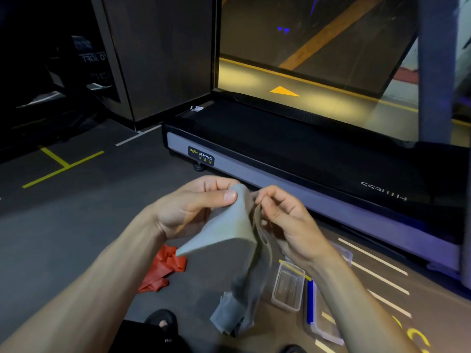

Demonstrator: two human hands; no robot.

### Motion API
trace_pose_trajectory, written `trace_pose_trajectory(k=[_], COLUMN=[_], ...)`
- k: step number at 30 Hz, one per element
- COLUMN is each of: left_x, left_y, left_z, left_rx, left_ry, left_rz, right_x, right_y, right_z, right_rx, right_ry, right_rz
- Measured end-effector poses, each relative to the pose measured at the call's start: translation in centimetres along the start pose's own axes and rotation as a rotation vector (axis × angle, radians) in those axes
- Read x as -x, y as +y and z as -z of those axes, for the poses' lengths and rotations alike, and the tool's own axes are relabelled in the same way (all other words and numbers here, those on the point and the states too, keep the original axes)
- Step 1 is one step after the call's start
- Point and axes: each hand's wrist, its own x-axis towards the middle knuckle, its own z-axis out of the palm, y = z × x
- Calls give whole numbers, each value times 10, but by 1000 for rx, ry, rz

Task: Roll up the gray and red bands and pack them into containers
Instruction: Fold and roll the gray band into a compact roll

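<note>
The left hand [196, 207] pinches the top of the gray band [226, 233] and the right hand [283, 220] pinches its edge, maybe to start rolling; the red band [163, 270] waits on the floor near a clear box [288, 289]

Bare forearms [76, 289], black sandals [161, 319]
</note>
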Motion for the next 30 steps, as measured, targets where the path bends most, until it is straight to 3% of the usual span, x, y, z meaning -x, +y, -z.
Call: trace_pose_trajectory(k=[3,5,12,17,24,30], left_x=[-3,-3,3,2,-4,-9], left_y=[-1,-2,-5,-10,-11,-9], left_z=[0,-1,10,12,13,8], left_rx=[-82,-159,-464,-682,-639,-550], left_ry=[21,35,127,204,598,692], left_rz=[29,80,221,279,121,-14], right_x=[0,0,-5,-7,-5,-7], right_y=[-4,-6,2,3,-2,2], right_z=[-9,-13,-4,3,9,7], right_rx=[-245,-264,392,686,620,579], right_ry=[-58,-90,-101,-84,146,206], right_rz=[7,15,51,68,168,171])
